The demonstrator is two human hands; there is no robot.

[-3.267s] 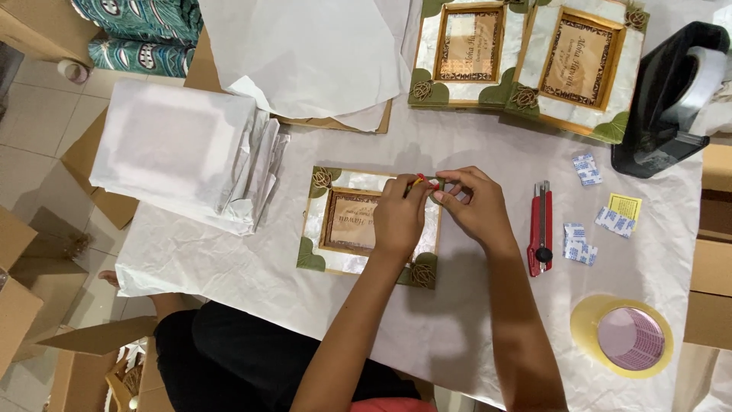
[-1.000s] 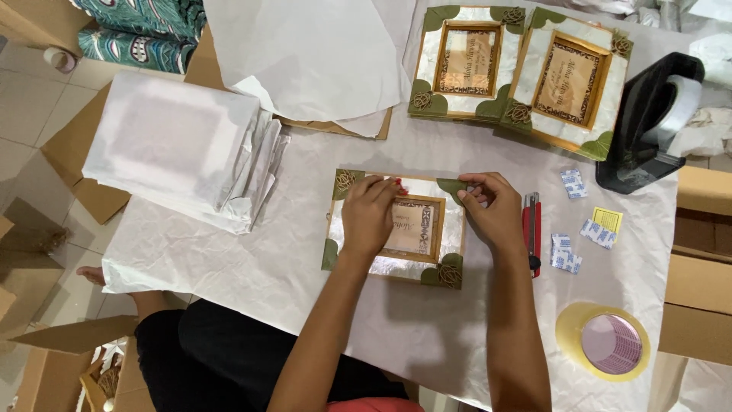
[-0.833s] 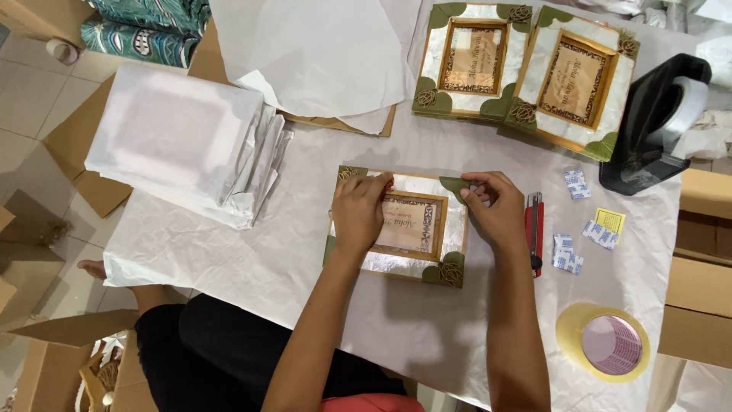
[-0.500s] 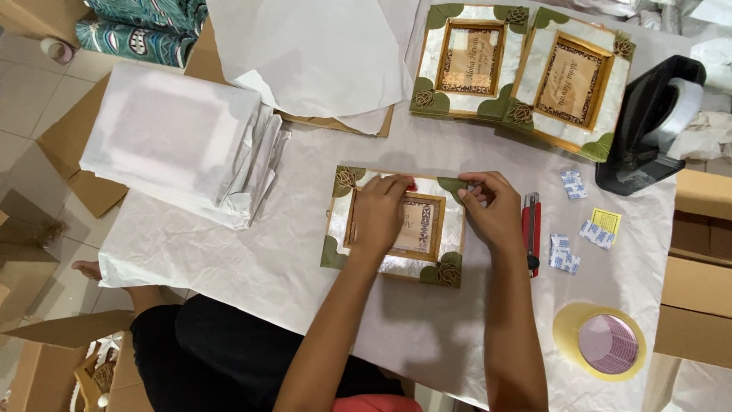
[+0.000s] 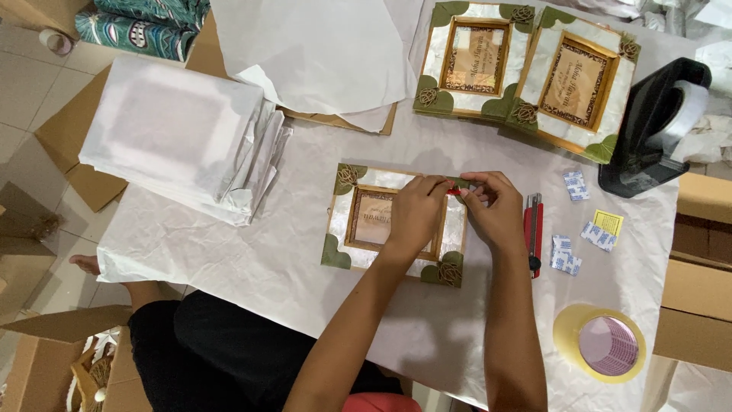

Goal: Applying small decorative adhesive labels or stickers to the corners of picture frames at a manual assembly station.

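Right at the top edge of the picture frame lying flat mid-table, I've got both hands meeting. Left hand rests on the frame's right half with its fingertips up at the rim, and right hand sits just beside it, thumb and forefinger pinched together on a tiny red bit between the two hands. Can't tell what that red bit actually is, way too small.

Counting stuff: three matching frames total, this one plus two more frames overlapping at the far edge. One red box cutter just right of my right hand, one tape roll near the table's corner, one black tape dispenser.

Frame itself is pearly white with green corner leaves, little woven rosettes and a brown inner border.
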